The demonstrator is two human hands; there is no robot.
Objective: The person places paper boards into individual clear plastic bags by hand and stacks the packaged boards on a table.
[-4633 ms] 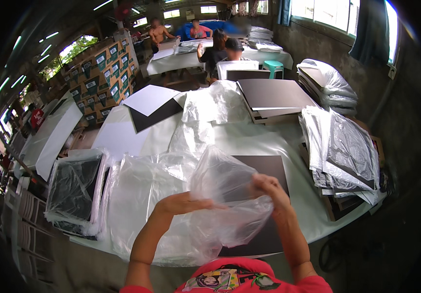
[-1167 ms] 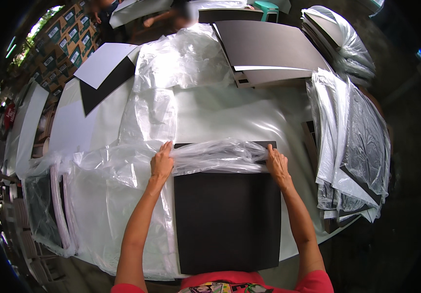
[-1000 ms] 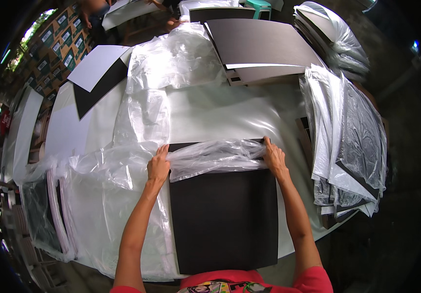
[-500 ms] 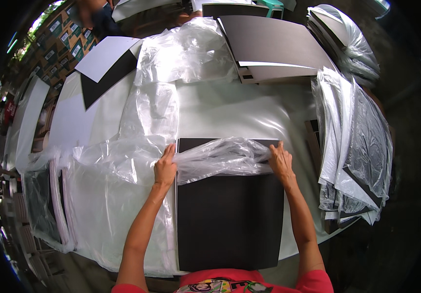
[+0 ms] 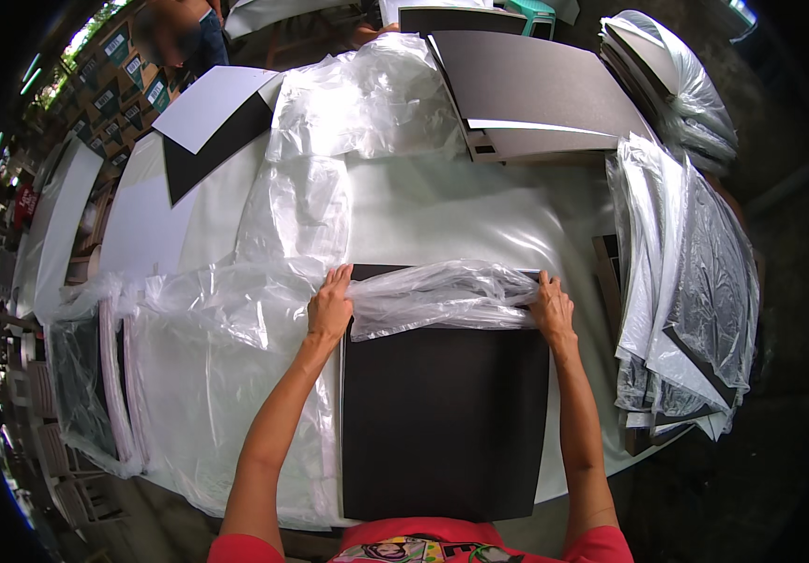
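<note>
Pinching ends of bunched clear plastic (image 5: 442,298) with left hand (image 5: 331,302) and right hand (image 5: 554,308); covering only far strip of black board (image 5: 447,422), leaving most yet bare.

Red shirt (image 5: 423,530), short sleeves (image 5: 243,548), multicoloured cartoon print (image 5: 403,552), bare forearms (image 5: 268,436)

From where I stand, the black board (image 5: 446,422) is a flat rectangular panel with a matte face and straight edges. It lies flat on the bench (image 5: 442,216). The clear plastic film (image 5: 451,298) is gathered into a creased, glossy band. The band crosses the board near its far edge, leaving a narrow dark strip exposed beyond.
</note>
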